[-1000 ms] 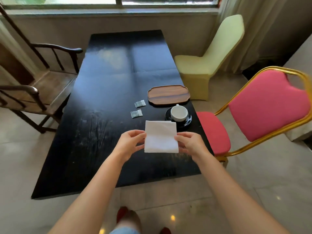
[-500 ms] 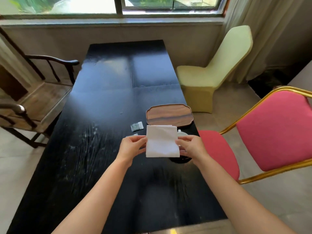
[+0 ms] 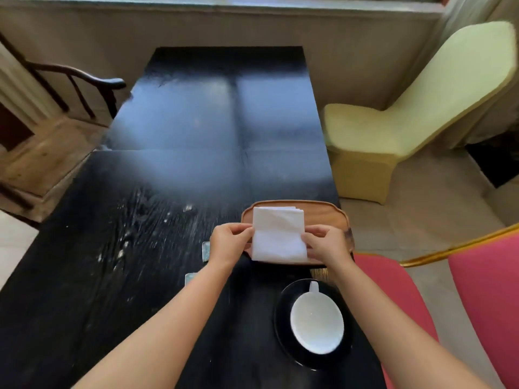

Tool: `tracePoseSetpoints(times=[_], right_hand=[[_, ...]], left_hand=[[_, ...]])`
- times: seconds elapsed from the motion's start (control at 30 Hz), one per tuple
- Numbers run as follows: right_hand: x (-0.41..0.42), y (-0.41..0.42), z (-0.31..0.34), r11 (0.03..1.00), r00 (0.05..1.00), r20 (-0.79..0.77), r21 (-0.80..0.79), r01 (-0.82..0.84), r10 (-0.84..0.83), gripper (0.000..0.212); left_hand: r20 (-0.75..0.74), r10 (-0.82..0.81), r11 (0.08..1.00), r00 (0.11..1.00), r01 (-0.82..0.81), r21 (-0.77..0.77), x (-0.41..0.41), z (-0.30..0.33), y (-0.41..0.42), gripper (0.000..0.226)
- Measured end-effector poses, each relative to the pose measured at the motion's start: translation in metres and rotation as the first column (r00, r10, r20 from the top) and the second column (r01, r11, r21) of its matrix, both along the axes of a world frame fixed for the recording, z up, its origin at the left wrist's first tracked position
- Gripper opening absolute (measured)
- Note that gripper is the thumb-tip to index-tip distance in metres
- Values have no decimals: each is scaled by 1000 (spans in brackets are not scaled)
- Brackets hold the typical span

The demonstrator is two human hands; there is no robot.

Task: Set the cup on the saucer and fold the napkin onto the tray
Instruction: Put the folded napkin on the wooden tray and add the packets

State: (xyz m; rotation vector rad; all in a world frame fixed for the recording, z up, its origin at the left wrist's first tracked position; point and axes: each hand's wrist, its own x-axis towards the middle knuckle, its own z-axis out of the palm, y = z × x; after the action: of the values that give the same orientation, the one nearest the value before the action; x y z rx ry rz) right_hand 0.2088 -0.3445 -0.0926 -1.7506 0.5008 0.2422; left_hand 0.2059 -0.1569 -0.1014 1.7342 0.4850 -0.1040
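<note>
A folded white napkin (image 3: pixel 278 234) lies over the wooden tray (image 3: pixel 323 217) near the table's right edge. My left hand (image 3: pixel 229 242) pinches the napkin's left edge and my right hand (image 3: pixel 325 244) pinches its right edge. Closer to me, the white cup (image 3: pixel 316 322) sits on the black saucer (image 3: pixel 282 327), its handle pointing toward the tray. Whether the napkin rests on the tray or hangs just above it I cannot tell.
The black table (image 3: pixel 196 164) stretches away toward the window wall. Two small packets (image 3: pixel 206 249) lie left of the tray, partly behind my left arm. A red chair (image 3: pixel 477 290) stands at right, a pale yellow chair (image 3: pixel 407 108) beyond it, a wooden armchair (image 3: pixel 56 108) at left.
Both hands carried the folded napkin forward from above the table's near part to over the tray. My view moved closer, and the cup and saucer now lie nearer than my hands.
</note>
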Motion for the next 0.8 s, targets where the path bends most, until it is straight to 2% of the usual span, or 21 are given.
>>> tracePoseSetpoints(times=[0.2,0.5,0.67,0.73,0.8], right_hand=[[27,-13,-46,993,1000,-6,-114,-16,16,22],[33,-12,-67,978,999,24,-208,-21,27,9],[39,-12,-63,889,994,76,-457,-36,80,5],[38,-10,-61,853,987,90,-518,-66,132,8],[36,-10,-62,796,968,151,-602,-71,200,23]], left_hand=[[-22,55,994,998,-52,92,26,-49,-17,11],[46,55,981,997,-63,181,31,-71,-26,15],[92,9,953,996,-36,300,36,-71,-30,15],[155,-16,925,988,-44,377,34,-70,-30,26],[275,-127,873,953,-23,487,31,-69,-28,46]])
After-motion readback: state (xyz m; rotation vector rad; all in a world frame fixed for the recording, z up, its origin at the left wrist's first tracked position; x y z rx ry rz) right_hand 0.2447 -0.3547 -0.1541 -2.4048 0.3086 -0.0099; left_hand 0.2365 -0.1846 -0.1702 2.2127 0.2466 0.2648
